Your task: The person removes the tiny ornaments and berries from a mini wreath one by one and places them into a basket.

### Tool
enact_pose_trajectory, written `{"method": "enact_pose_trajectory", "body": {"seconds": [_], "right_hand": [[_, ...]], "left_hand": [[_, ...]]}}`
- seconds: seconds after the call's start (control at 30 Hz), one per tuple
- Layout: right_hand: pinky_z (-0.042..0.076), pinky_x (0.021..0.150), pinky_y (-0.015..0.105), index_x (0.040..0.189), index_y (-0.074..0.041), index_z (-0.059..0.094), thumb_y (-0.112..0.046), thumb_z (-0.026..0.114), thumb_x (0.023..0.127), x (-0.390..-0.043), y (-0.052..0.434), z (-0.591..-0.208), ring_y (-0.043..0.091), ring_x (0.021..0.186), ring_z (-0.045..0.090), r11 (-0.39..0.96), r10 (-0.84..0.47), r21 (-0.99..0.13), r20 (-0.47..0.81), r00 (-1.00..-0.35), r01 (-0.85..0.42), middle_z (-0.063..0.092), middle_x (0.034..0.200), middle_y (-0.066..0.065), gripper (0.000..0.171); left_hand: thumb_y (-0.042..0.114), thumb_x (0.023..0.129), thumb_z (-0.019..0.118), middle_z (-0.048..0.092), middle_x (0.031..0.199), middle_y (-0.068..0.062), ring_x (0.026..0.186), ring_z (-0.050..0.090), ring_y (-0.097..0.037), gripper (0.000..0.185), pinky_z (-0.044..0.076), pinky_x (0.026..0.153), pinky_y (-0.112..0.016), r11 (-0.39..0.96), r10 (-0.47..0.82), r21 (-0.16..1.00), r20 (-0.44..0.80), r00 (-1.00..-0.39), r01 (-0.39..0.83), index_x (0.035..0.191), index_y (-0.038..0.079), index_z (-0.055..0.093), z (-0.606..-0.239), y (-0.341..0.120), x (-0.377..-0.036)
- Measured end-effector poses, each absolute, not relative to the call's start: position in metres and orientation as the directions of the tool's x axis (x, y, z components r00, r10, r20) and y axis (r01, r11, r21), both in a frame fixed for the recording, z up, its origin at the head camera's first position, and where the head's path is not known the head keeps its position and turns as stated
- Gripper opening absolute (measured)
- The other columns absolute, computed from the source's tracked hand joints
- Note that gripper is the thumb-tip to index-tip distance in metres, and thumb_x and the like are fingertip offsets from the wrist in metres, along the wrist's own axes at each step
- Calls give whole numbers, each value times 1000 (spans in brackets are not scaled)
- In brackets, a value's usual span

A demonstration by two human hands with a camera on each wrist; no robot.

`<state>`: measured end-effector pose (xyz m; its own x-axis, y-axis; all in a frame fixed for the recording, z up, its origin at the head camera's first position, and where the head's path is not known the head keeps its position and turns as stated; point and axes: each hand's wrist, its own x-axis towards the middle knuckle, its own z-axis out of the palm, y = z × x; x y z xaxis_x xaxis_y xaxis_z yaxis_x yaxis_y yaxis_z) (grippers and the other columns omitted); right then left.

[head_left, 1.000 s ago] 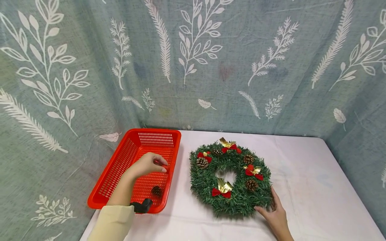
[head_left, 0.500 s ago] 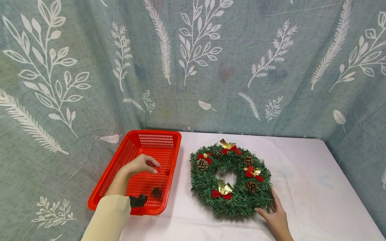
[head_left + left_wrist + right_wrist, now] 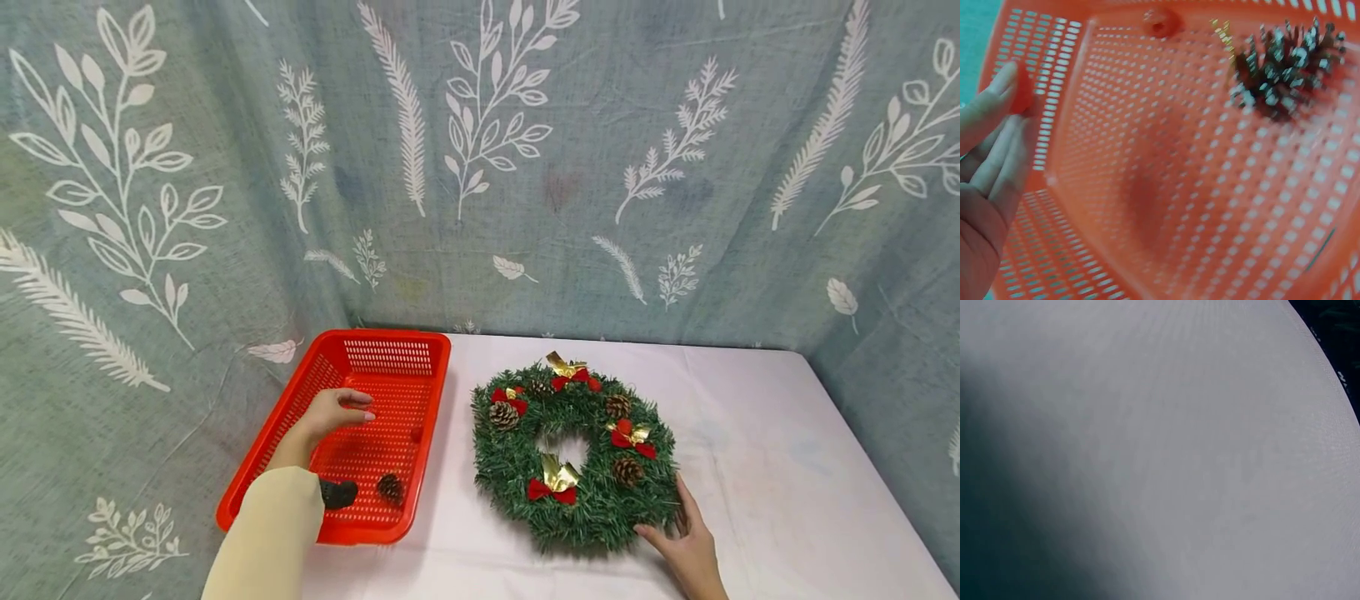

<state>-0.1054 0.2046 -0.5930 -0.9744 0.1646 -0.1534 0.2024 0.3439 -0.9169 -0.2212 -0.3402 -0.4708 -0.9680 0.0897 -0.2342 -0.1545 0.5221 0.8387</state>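
One wreath of dark green artificial needles, ring-shaped, lying flat on a white cloth-covered table, right of the basket; its trim comprises four brown pine cones, red bows with gold ribbon and small red balls. One right hand, at the wreath's near right edge, thumb and forefinger spread wide and touching the greenery; remaining fingers hidden, so whether they reach beneath cannot be told. One rectangular red plastic basket with perforated walls and floor, on the left of the table. One left hand, over the basket, thumb and fingertips pinching a small round red ball. Basket contents: one brown pine cone with pale-tipped scales and a gold tie; one second round red ball with a dark hole, near the cone, apart from it. One cream sleeve on the left forearm, a black wrist device beside its cuff. One grey-green curtain with white leaf print, behind and at both sides. Right wrist view: mostly a blurred pale surface, little identifiable.
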Motion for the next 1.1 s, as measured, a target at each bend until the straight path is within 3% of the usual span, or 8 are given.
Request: {"method": "enact_pose_trajectory", "body": {"seconds": [0.3, 0.57, 0.87, 1.1], "right_hand": [[24, 110, 56, 154, -17, 4, -28, 80, 75, -105, 204, -592, 47, 139, 15, 345, 169, -914, -161, -972, 212, 6, 156, 23, 110], [24, 110, 57, 154, -19, 3, -27, 79, 77, -104, 206, -591, 47, 139, 14, 348, 167, -913, -161, -973, 211, 5, 156, 24, 109], [27, 109, 55, 154, -20, 0, -32, 79, 76, -104, 208, -590, 50, 138, 15, 364, 154, -898, -204, -967, 248, 2, 156, 24, 111], [27, 110, 53, 154, -18, 0, -32, 80, 75, -106, 209, -593, 50, 138, 14, 367, 147, -897, -208, -967, 248, 2, 156, 24, 112]], "left_hand": [[6, 82, 73, 69, 98, -17, 83, 68, -17, 39, 56, 79, -38, 479, 16, 851, -255, -967, -216, 114, -13, 60, -502, -335, -227], [10, 81, 75, 67, 107, -17, 93, 62, -23, 35, 52, 83, -37, 534, -82, 804, -259, -962, -262, 111, -4, 67, -524, -327, -228], [12, 81, 75, 65, 113, -17, 85, 59, -20, 37, 51, 76, -34, 460, -133, 825, -300, -945, -327, 114, -1, 67, -538, -324, -218], [8, 81, 74, 68, 102, -14, 81, 60, -19, 31, 53, 77, -35, 474, -179, 801, -319, -931, -365, 110, 1, 69, -543, -325, -216]]}}
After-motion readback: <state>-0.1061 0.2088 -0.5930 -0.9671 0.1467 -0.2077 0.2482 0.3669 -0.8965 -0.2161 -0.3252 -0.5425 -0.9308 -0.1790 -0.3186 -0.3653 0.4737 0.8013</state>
